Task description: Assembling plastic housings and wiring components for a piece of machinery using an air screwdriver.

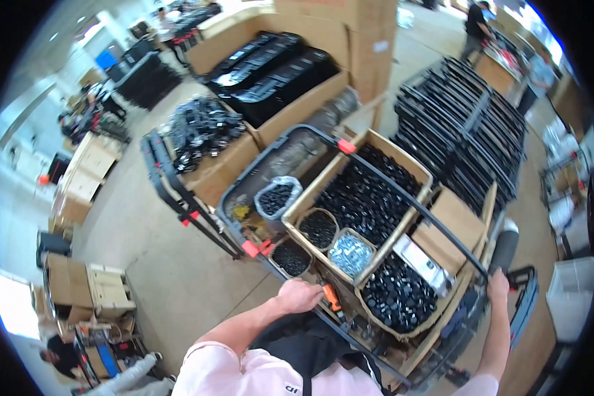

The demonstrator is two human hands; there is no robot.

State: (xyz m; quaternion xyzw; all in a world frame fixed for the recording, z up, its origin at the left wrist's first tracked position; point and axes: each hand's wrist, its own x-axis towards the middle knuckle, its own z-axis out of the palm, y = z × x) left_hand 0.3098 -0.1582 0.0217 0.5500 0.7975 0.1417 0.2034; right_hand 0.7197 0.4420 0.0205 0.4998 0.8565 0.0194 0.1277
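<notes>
My left hand (pixel 299 295) is closed at the near corner of a black metal frame (pixel 383 177), next to an orange clamp-like piece (pixel 332 297). My right hand (pixel 498 287) grips the frame's far right corner. The frame lies tilted over open cardboard boxes of small black parts (pixel 369 198), with another box of black parts (pixel 397 297) just under it. Between them sit a small bin of shiny metal fasteners (pixel 350 253) and round tubs of black pieces (pixel 318 228).
A second black frame (pixel 171 191) leans by a box of black cable-like parts (pixel 201 132). Stacked black frames (pixel 465 132) fill the right. Large cardboard boxes (pixel 277 66) stand behind. People work at the far right (pixel 475 26) and lower left (pixel 59 350).
</notes>
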